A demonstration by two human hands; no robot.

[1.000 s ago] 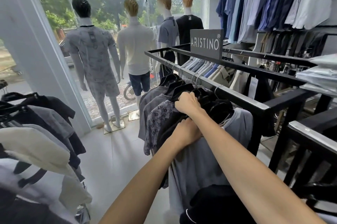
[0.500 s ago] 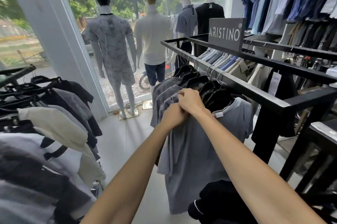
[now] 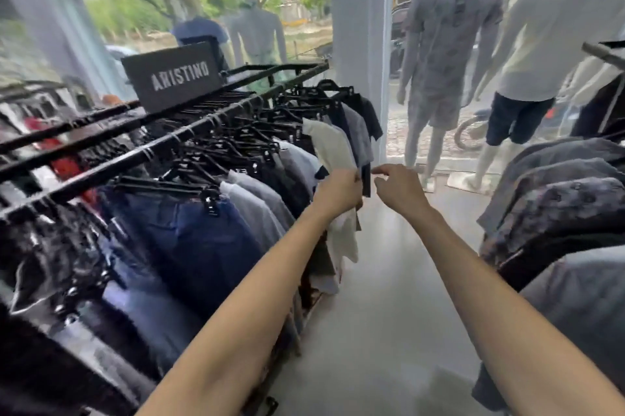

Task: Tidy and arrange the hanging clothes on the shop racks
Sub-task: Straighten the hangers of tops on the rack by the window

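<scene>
Two bare arms reach out over the aisle, frame a bit blurred. Left hand (image 3: 340, 190) grips the cream shirt (image 3: 333, 145) partway down its front edge, fingers curled round the fabric. That shirt hangs from the black rack (image 3: 111, 162) on the left, near the rack's far end, between grey tops (image 3: 257, 202) on the near side and a dark shirt (image 3: 367, 118) on the far side. Right hand (image 3: 400, 192) holds nothing, fingers loosely bent, fingertips just beside the dark shirt's lower edge; cannot tell if they touch. Black hangers (image 3: 236, 141) crowd the rail. Navy garment (image 3: 203, 233) hangs nearer the camera. ARISTINO sign (image 3: 176, 77) stands on top of the rack. White pillar (image 3: 358, 26) behind the rack's end. Two mannequins (image 3: 443, 43) stand at the window to the right of it. Second rack of grey patterned tops (image 3: 568, 185) on the right side of the aisle. Pale floor (image 3: 389, 314) between the racks.
</scene>
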